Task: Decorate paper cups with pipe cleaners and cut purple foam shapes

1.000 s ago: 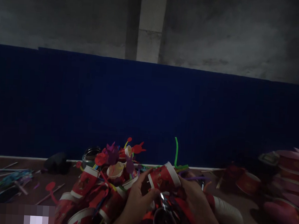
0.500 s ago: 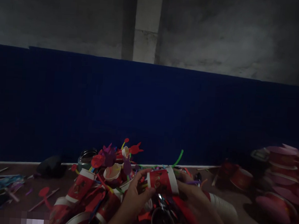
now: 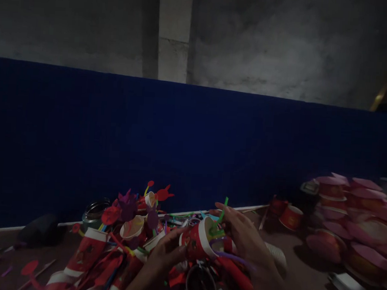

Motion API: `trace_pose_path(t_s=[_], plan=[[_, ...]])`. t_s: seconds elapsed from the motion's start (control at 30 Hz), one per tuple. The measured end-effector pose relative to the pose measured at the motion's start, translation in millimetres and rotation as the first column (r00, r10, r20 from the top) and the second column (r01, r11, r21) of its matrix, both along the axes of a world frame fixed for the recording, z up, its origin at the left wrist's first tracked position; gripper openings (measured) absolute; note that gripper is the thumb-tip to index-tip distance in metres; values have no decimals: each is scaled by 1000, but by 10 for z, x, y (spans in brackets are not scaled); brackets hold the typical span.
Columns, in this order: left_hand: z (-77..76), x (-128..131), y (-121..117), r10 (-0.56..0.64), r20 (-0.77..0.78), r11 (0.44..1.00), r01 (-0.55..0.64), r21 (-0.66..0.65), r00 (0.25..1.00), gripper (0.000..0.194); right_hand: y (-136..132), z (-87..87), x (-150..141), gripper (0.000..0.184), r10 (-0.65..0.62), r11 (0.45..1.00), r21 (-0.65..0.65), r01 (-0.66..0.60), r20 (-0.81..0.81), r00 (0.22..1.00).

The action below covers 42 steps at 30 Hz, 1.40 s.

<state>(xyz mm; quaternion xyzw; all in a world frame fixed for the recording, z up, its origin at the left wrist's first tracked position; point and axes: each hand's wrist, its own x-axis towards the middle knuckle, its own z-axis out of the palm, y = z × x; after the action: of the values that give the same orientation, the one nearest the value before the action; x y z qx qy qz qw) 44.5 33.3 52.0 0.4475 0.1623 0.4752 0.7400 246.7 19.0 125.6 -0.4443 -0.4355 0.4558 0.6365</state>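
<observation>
From where I stand, a grey wall fills the back of the room, with a long blue panel below it, perhaps there to stop things slipping off the brown table. Right of the hands sits a big group of pink-topped red cups, bunched together, I suppose, to keep them apart from the loose heap of red cups and cut-outs in front of the person.

The right hand has its fingers stretched out beside the cup's mouth; whether they pinch anything I cannot tell. The left hand grasps the red cup near its base, between both hands above the clutter. It is tipped, mouth towards the right hand, probably for easy reach inside. A purple straw and a smaller green straw stick out at its mouth.
</observation>
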Motion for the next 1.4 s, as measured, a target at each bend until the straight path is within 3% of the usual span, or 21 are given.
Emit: trace_pose_path(t_s=[0.1, 0.23, 0.37, 0.5, 0.6, 0.7, 0.8, 0.9, 1.1, 1.4], plan=[[38, -50, -63, -90, -91, 996, 91, 12, 992, 47, -62, 2, -170, 34, -47, 998, -50, 46, -7, 999], [119, -66, -190, -142, -266, 973, 184, 141, 953, 83, -101, 33, -312, 32, 18, 997, -81, -18, -3, 1000], [143, 11, -254, 75, -337, 966, 16, 257, 939, 70, -115, 52, -397, 36, 45, 996, -78, -45, 6, 999], [149, 14, -241, 146, -368, 956, -36, 290, 918, 55, -154, 45, -406, 34, 94, 995, -38, -88, 178, 980], [98, -25, -221, 154, -407, 972, -64, 225, 900, 57, -198, 21, -400, 26, 93, 994, 1, -105, 465, 880], [14, -36, -207, 128, -416, 983, -60, 173, 900, 67, -264, 22, -440, 17, 34, 998, 15, -65, 716, 697], [-44, -23, -200, 128, -404, 979, -49, 200, 906, 66, -349, 75, -502, 14, -53, 998, 55, 13, 829, 557], [-66, -17, -204, 143, -409, 973, -53, 224, 901, 67, -418, 134, -530, 17, -78, 996, 87, 6, 866, 493], [-123, -46, -209, 107, -384, 976, -23, 216, 917, 74, -411, 79, -507, 20, 9, 993, 53, -105, 856, 516], [-65, -59, -186, 71, -380, 972, 21, 234, 922, 64, -432, 144, -528, 19, 29, 994, 35, -104, 830, 557]])
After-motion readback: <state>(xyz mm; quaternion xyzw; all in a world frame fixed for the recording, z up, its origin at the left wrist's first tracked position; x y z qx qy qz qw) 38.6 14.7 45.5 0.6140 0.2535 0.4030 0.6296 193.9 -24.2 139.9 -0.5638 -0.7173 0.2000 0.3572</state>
